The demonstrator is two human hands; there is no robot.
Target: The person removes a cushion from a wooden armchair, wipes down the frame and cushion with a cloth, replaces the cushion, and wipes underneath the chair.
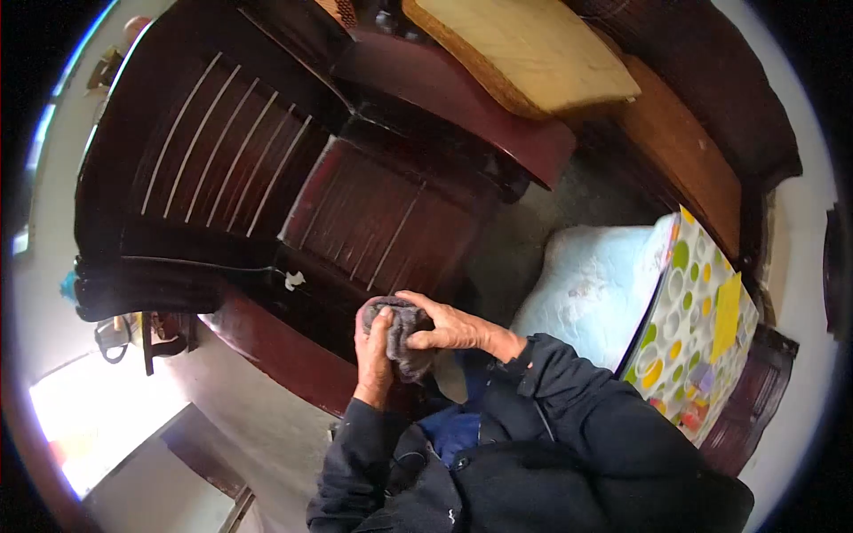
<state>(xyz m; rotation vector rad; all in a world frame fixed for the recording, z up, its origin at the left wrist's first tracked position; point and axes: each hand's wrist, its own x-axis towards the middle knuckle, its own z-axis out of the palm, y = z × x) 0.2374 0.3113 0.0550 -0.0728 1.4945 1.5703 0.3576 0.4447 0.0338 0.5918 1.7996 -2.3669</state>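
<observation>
Close in, jacket (pixel 569 462): black and matte, your sleeves reaching up from the bottom edge of view, where your body is cut off.
Left hand (pixel 374 362): your thumb lies over the grey cloth (pixel 402 346); your other fingers wrap its outer side, partly hidden.
Right hand (pixel 455 329): your fingers curl over the cloth's far side, thumb pressed against it, so both hands are clamped on it.
Cloth: bunched between your palms, by the near edge of the wooden seat (pixel 382 213); fuzzy, its full outline lost in folds.
Seat: open room across its slats, closed in by the armrest (pixel 275 346) and the backrest (pixel 222 151); dark, glossy, reddish wood.
White patch (pixel 294 281): at the seat's left corner; you can't tell scrap from worn finish.
Floor (pixel 511 235): a grey gap right of the seat, dim.
Pale blue cover (pixel 595 275): wrinkled, its support hidden, bordering a dotted sheet (pixel 666 342).
Tan pad (pixel 524 49): flat, rough-edged, cut off at your top edge.
Bright opening (pixel 115 417): far left, details washed out.
</observation>
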